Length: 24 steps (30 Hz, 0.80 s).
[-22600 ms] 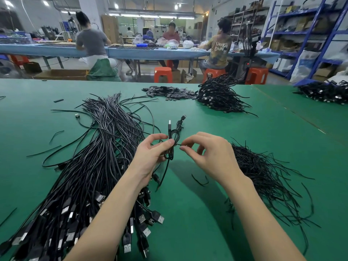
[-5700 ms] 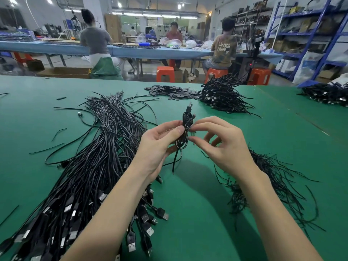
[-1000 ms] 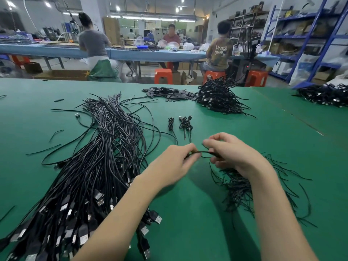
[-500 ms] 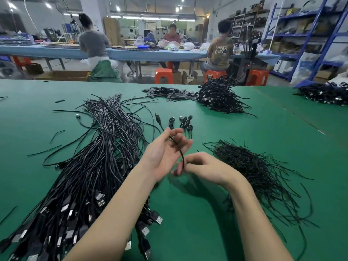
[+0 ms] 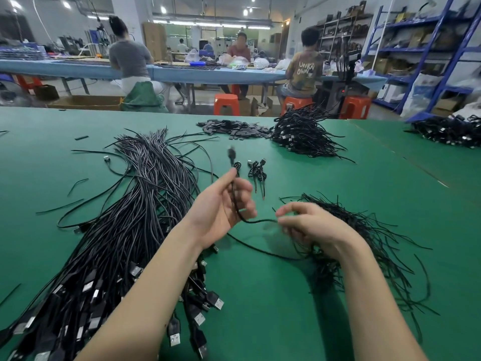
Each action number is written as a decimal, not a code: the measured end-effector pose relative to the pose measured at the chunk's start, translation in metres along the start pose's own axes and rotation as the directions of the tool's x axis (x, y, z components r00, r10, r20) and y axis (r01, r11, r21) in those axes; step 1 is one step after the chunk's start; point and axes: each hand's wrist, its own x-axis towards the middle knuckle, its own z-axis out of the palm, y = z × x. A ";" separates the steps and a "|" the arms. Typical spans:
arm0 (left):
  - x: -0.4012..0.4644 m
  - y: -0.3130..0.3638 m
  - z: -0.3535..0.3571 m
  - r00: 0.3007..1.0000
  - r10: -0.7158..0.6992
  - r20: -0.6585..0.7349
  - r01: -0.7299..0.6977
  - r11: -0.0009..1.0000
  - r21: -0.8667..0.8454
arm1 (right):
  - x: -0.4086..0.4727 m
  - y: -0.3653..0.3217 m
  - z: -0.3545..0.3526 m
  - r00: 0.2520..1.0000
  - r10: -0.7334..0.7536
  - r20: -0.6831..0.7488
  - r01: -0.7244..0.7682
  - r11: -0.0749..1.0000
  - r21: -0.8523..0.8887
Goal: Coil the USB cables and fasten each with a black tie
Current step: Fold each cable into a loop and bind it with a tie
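**One black cable held up between two hands**

The left hand (image 5: 223, 204) is palm up, with its fingers curled round a thin black USB cable (image 5: 235, 201). The cable's plug end (image 5: 231, 153) sticks up past the fingertips and points away from the person, toward the far side of the green table (image 5: 299, 295). It looks blurry, so its shape is hard to tell. From the palm the cable runs down, then bends to the right — a long, soft curve — and reaches the right hand (image 5: 309, 225). That hand pinches the cable with its thumb and first finger, and the other fingers are curled under. More of the cable drops in a loop onto the table just below the hands.

The right hand hovers over a messy heap of black ties (image 5: 364, 235) (thin, wiry strands that stick out every way). To the left lies a big bundle of loose cables (image 5: 135, 204), long and smooth, lying away from the person with the flat metal plugs at the near end. Just past the hands sit two small coiled cables (image 5: 256, 169), already tied. Farther back lies a pile of finished coils (image 5: 302, 136).
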 end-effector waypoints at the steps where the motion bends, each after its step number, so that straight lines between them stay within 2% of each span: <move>1: -0.001 -0.001 0.002 0.998 -0.037 0.051 0.028 0.987 0.160 | 0.002 -0.004 0.000 0.993 -0.033 -0.112 0.042 0.996 0.082; 3: 0.000 -0.007 0.006 0.990 -0.109 0.086 0.067 0.917 0.394 | 0.000 -0.018 0.002 0.966 -0.105 -0.238 0.160 0.961 0.227; 4: 0.002 -0.010 0.009 0.990 -0.122 0.069 0.077 0.887 0.455 | -0.003 -0.026 0.004 0.953 -0.147 -0.265 0.214 0.946 0.242; 5: 0.003 -0.015 0.011 0.992 -0.117 0.041 0.082 0.868 0.489 | -0.006 -0.034 0.008 0.940 -0.194 -0.279 0.255 0.946 0.201; 8: 0.006 -0.023 0.015 0.998 -0.054 -0.019 0.057 0.879 0.473 | -0.017 -0.050 0.025 0.895 -0.352 -0.275 0.329 0.936 -0.126; 9: 0.006 -0.023 0.015 0.999 -0.029 -0.033 0.040 0.896 0.442 | -0.020 -0.054 0.030 0.891 -0.388 -0.235 0.355 0.919 -0.170; 10: 0.007 -0.021 0.014 0.998 0.001 -0.059 0.023 0.915 0.404 | -0.023 -0.058 0.034 0.897 -0.406 -0.174 0.387 0.912 -0.134; 13: 0.006 -0.009 0.007 0.985 0.073 -0.158 -0.025 0.959 0.283 | -0.029 -0.058 0.036 0.915 -0.382 0.127 0.373 0.923 0.089; 16: 0.004 0.005 -0.002 0.991 0.080 -0.112 -0.081 0.997 -0.011 | -0.029 -0.039 0.029 0.834 -0.314 0.453 0.286 0.949 0.130; 18: 0.000 0.013 -0.006 0.995 0.087 -0.040 -0.093 0.979 -0.183 | -0.027 -0.026 0.028 0.795 -0.254 0.551 0.167 0.965 0.204; 20: -0.003 0.019 -0.009 0.995 0.092 0.035 -0.080 0.963 -0.256 | -0.020 -0.015 0.029 0.830 -0.167 0.532 0.084 0.981 0.176; 22: -0.008 0.024 -0.012 0.992 0.076 0.105 -0.054 0.978 -0.200 | -0.012 -0.010 0.030 0.921 -0.089 0.380 0.047 0.992 0.119; 24: -0.012 0.027 -0.016 0.983 0.034 0.179 -0.021 0.997 -0.076 | -0.006 -0.007 0.028 0.980 -0.066 0.189 0.042 0.991 0.125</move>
